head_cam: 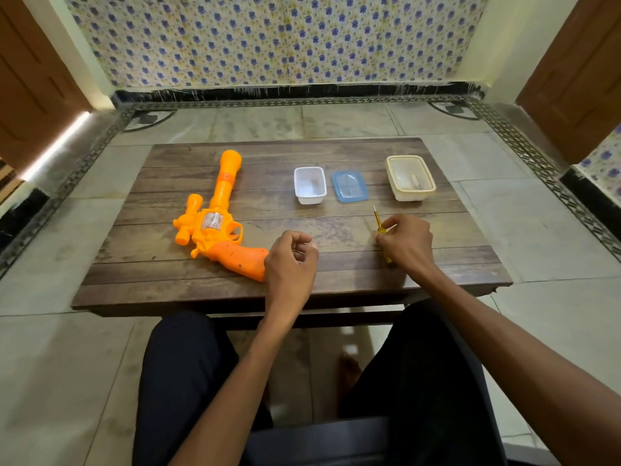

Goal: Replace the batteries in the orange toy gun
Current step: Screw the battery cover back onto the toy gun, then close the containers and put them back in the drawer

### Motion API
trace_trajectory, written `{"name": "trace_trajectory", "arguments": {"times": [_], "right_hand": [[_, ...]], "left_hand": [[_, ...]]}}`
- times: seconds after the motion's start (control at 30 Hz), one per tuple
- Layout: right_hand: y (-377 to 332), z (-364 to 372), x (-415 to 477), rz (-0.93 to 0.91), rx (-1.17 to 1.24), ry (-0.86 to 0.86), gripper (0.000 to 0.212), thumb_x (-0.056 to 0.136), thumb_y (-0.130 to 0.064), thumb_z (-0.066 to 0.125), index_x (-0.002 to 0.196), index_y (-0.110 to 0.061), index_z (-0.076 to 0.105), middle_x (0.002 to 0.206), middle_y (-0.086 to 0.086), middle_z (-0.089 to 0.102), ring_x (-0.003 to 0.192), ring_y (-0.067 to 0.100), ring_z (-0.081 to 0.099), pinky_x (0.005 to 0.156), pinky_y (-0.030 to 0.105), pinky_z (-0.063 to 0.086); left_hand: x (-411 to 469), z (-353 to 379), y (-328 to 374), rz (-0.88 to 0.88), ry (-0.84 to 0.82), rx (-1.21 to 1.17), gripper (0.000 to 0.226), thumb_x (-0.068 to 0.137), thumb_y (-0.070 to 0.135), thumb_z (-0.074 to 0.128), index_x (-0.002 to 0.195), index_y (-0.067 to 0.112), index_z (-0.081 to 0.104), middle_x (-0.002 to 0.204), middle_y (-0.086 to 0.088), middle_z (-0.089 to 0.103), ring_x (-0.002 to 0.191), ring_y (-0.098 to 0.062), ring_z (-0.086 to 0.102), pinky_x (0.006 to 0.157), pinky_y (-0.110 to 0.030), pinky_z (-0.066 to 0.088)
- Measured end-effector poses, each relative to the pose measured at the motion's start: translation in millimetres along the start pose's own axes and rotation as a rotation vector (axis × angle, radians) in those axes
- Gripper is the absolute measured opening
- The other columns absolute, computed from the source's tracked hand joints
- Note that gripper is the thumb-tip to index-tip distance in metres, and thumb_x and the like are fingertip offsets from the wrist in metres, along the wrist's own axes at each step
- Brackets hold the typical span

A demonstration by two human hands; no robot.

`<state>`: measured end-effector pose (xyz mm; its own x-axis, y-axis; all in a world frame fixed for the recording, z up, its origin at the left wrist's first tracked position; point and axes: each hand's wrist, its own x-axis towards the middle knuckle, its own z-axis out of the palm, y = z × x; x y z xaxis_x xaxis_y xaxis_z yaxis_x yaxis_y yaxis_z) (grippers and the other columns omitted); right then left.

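Screwdriver (377, 219) handle mostly hidden in right hand (405, 242).

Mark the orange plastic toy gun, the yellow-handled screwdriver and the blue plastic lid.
orange plastic toy gun (223, 193): head view, on the barrel.
yellow-handled screwdriver (379, 222): head view, on the exposed handle.
blue plastic lid (350, 186): head view, on its centre.

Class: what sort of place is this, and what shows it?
Probably a room in a home: a low wooden table stands on a tiled floor, with a floral-patterned wall behind and a wooden door to the right.
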<state>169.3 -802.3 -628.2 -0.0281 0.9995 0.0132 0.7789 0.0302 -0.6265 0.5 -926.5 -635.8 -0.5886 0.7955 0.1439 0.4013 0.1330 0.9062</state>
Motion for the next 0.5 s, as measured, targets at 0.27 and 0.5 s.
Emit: {"name": "trace_trajectory", "arguments": {"times": [0.27,0.5], "right_hand": [[9,2,14,0.003,-0.004,-0.018,0.024,0.078,-0.030,0.072,0.098,-0.017,0.073,0.095,0.005,0.073,0.092,0.024,0.066,0.074,0.025,0.040],[-5,-12,32,-0.152,0.057,0.081,0.023,0.088,-0.030,0.066,0.100,-0.012,0.073,0.090,0.002,0.071,0.083,0.016,0.064,0.069,0.026,0.043]], "left_hand": [[16,21,4,-0.007,-0.037,0.060,0.006,0.091,0.020,0.064,0.096,0.018,0.066,0.090,0.005,0.067,0.079,-0.004,0.060,0.068,-0.014,0.047],[38,27,8,-0.018,-0.016,0.046,0.009,0.090,0.020,0.064,0.097,0.017,0.068,0.090,0.005,0.068,0.079,-0.005,0.060,0.068,-0.014,0.046]]}}
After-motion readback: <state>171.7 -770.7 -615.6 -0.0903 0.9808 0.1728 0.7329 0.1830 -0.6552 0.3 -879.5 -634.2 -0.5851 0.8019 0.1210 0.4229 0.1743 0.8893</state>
